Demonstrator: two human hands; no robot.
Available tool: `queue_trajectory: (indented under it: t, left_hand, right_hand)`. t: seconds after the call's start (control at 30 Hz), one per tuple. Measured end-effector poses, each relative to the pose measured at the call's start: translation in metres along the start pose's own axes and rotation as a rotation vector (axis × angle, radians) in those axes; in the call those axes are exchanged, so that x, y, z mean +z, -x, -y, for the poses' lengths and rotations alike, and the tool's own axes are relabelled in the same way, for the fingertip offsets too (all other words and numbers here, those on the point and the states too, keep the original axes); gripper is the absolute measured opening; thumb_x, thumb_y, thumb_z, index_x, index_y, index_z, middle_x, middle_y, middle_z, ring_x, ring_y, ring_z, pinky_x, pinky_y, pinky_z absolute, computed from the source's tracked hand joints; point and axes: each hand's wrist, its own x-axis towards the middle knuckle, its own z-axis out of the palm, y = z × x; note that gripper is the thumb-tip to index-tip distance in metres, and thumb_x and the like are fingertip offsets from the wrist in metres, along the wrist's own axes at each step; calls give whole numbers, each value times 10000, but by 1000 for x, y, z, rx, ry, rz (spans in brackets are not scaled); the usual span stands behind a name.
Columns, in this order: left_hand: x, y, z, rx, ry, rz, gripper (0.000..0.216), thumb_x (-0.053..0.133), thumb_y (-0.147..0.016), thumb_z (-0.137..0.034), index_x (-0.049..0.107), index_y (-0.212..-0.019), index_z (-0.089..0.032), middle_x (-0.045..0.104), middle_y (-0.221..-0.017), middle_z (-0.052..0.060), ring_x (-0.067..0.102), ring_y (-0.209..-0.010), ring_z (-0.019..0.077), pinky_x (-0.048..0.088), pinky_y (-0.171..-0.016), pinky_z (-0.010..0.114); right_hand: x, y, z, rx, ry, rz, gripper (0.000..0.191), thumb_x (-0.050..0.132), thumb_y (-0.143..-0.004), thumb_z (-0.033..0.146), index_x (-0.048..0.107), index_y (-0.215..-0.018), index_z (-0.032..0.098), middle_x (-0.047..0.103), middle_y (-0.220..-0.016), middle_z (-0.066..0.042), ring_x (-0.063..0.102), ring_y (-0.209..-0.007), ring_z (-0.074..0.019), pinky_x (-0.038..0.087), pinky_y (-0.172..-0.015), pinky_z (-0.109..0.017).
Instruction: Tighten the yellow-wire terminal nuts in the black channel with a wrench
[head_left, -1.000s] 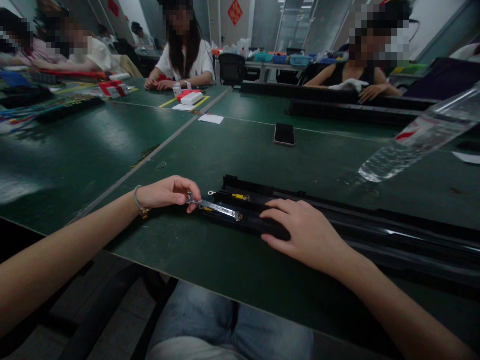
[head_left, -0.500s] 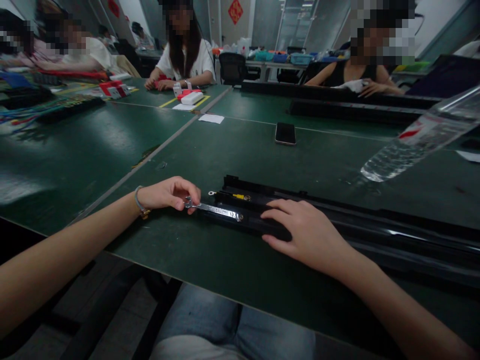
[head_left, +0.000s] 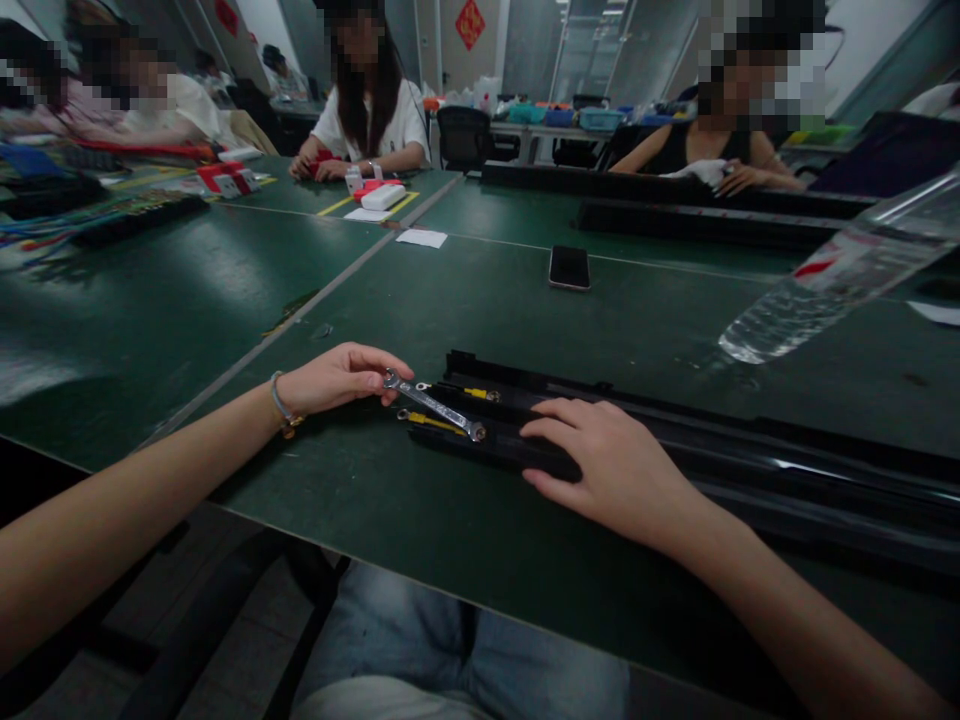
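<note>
My left hand (head_left: 349, 378) pinches one end of a silver wrench (head_left: 439, 408) between thumb and fingers. The wrench's other end sits at a nut (head_left: 478, 432) on a long black rail (head_left: 510, 445). Under the wrench, a yellow-sleeved cable lug (head_left: 429, 421) points out past the rail's end. A second yellow-sleeved lug (head_left: 474, 392) lies behind it, fixed at another fastener. My right hand (head_left: 611, 465) lies over the rail with its fingers spread, steadying against the black surface; it holds no tool.
A phone (head_left: 569, 268) lies beyond the rail on the green table (head_left: 465, 310). At the right a tilted water bottle (head_left: 817, 280) appears. Farther off are black rails (head_left: 697, 222), a paper slip (head_left: 422, 238) and red-and-white parts (head_left: 381, 196). Several people sit around the tables.
The held end of the wrench has swung away from me and slightly right, turning about the nut. The near yellow-sleeved lug now shows. My right hand has stayed in place.
</note>
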Motion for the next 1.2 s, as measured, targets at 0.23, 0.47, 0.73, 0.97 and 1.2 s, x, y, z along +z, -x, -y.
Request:
queue_trajectory:
  t: [0.23,0.47,0.73,0.97,1.2]
  left_hand:
    - [0,-1,2,-16,13,-52,273,695,-678,-189,658,-938,-115,625,-677,35,559,-604,89,479,-544,157]
    - [1,-4,3,-14,29,-74,250,666,-691,-144,658,-940,-118,611,-675,27,545,-603,81,471,-541,157]
    - [1,-5,3,-23,24,-82,250,662,-692,-157,651,-939,-116,601,-677,26,538,-607,84,463,-539,165]
    - [1,-4,3,-3,12,-56,241,692,-669,-193,643,-889,-107,604,-649,22,549,-589,89,470,-532,170]
    - [-1,-3,4,32,5,9,284,742,-620,-289,639,-815,-110,605,-642,23,544,-552,90,448,-506,174]
  right_hand:
    - [-1,1,0,7,8,13,318,495,-770,390,584,-1008,200,553,-1117,-63,498,-993,-224,377,-807,-380]
    - [0,1,0,2,5,4,312,496,-773,391,584,-1006,202,555,-1115,-64,500,-989,-224,376,-805,-384]
    - [0,0,0,-7,-1,-6,305,499,-772,384,587,-1000,202,560,-1109,-72,500,-995,-234,382,-802,-391]
    - [-1,0,0,-2,-8,-3,310,499,-769,388,586,-1001,201,558,-1110,-69,500,-993,-231,384,-799,-390]
    - [0,0,1,-1,-8,-5,315,500,-768,394,586,-1000,199,558,-1108,-68,502,-986,-226,384,-800,-386]
